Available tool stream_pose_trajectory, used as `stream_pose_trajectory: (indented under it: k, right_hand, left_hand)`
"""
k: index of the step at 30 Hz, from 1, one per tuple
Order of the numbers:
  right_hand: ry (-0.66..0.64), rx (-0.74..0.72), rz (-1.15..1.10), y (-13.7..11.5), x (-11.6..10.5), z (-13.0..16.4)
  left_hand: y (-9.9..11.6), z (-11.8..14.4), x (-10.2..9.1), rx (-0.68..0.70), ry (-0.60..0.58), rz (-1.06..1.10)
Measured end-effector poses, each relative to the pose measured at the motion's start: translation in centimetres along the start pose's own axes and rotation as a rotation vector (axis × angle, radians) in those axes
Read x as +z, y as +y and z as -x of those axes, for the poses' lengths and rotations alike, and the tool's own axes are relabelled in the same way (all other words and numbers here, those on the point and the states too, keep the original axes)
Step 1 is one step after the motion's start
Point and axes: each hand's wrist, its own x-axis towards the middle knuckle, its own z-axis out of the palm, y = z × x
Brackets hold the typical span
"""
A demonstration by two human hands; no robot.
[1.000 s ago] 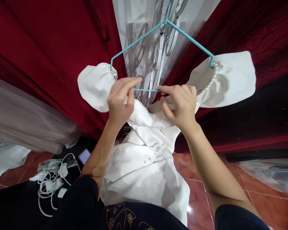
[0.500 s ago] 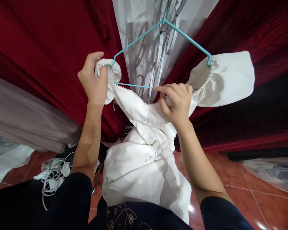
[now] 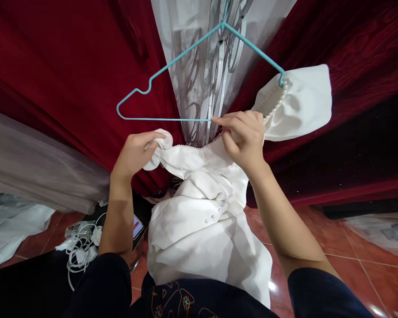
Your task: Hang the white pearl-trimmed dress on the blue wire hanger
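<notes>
White pearl-edged cloth dress (image 3: 185, 216) now hangs half-freed, on only the right corner of our slim turquoise hanger (image 3: 166, 119), left hand (image 3: 134, 152) pinching one sleeve (image 3: 166, 138), right hand (image 3: 243, 134) curled, grip unclear.

The single view is from a camera worn on the person's head, facing forward and down over the dark shirt (image 3: 225, 297) at the bottom edge of the frame. It is near the white dress (image 3: 199, 238), which fills the lower middle, with the hanger (image 3: 166, 119) at upper middle and the tiled floor (image 3: 351, 251) seen from above at lower right.
</notes>
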Motion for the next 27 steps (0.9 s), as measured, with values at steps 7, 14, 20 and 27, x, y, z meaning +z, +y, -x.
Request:
stream_pose_trajectory:
  k: [7, 14, 20, 27]
  right_hand:
    - [0.001, -0.046, -0.004, -0.6, -0.5, 0.2]
    - [0.247, -0.123, 0.078, 1.4, -5.1, -1.2]
    - [0.362, -0.024, 0.160, 4.7, -7.0, -3.3]
    - [0.549, 0.248, -0.099, 8.3, -9.1, -5.4]
  left_hand:
    - [5.5, -2.7, 3.4, 0.260, 0.396, -0.157]
    - [4.9, -3.4, 6.4, 0.295, 0.356, -0.100]
    - [4.6, -3.6, 6.7, 0.258, 0.359, -0.160]
    - [4.0, -3.7, 4.8, 0.260, 0.372, -0.179]
